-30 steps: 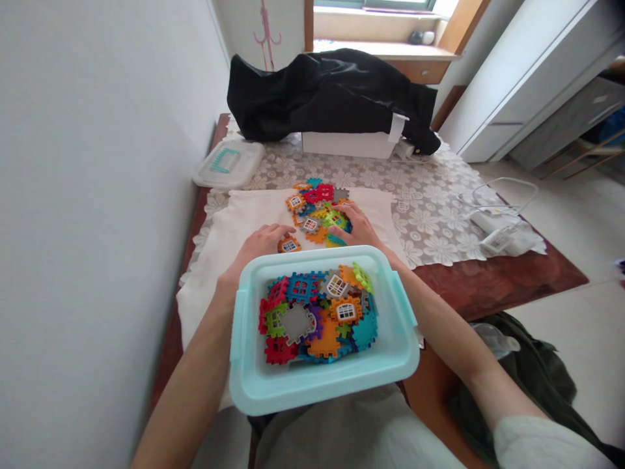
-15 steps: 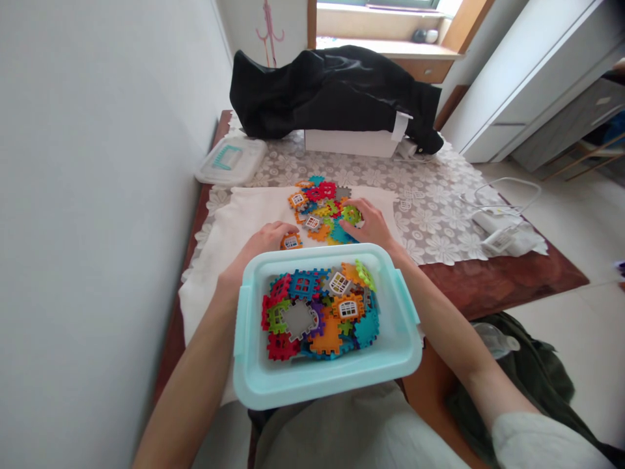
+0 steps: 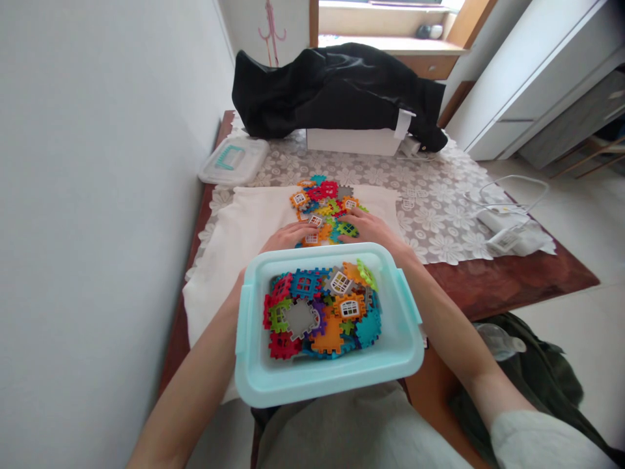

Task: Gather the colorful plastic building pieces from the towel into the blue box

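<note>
A heap of colourful toothed plastic building tiles (image 3: 329,190) lies on the white cloth ahead of me. My left hand (image 3: 290,236) reaches into its near left side, fingers stretched out over an orange window tile (image 3: 311,238). On the other side, my right hand (image 3: 370,229) has its fingers apart around a green tile (image 3: 347,229); no firm hold shows. Between my forearms and nearer to me stands a light turquoise plastic box (image 3: 327,384), holding many similar tiles, among them a grey one (image 3: 299,317) and a blue window tile (image 3: 306,284).
A clear lid (image 3: 244,161) with a turquoise handle lies at the back left. Black cloth (image 3: 336,88) covers something over a white box (image 3: 351,141) at the back. A white cable and adapter (image 3: 515,228) rest at right. A wall (image 3: 97,195) borders the left.
My left hand has moved right toward the heap, and the orange window tile has shifted with it. My right hand has lowered slightly, uncovering an orange window tile behind it.
</note>
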Motion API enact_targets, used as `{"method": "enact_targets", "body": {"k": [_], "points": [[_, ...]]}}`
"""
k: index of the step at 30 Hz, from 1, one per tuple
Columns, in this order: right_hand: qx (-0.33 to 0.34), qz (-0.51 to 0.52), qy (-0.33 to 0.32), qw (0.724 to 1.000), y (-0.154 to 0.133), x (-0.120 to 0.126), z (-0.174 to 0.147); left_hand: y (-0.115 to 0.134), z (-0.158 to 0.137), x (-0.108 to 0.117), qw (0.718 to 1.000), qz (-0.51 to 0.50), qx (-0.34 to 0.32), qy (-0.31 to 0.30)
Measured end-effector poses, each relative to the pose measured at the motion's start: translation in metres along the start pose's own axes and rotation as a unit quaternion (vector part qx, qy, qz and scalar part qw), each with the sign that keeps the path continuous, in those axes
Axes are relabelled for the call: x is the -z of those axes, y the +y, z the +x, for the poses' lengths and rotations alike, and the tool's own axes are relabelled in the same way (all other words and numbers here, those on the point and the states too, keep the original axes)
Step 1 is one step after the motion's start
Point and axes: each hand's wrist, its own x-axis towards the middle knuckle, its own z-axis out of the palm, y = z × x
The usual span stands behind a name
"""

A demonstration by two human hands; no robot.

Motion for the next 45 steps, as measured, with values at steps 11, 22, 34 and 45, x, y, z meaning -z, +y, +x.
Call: {"method": "enact_targets", "body": {"k": [11,22,34,45], "points": [[0.044,0.071,0.006,0.996,-0.014,-0.002,0.001,-0.008,-0.001,-0.006,0.997,0.068,0.017,0.017],[0.040,0.122,0.100,0.987,-0.024,-0.027,0.006,0.007,-0.007,0.003,0.994,0.092,0.054,0.022],[0.044,0.118,0.099,0.987,-0.010,-0.036,0.008,-0.010,-0.004,-0.009,0.999,-0.012,-0.024,0.039],[0.035,0.166,0.125,0.977,-0.013,-0.033,0.011,-0.017,-0.005,-0.010,0.997,0.018,0.011,0.076]]}}
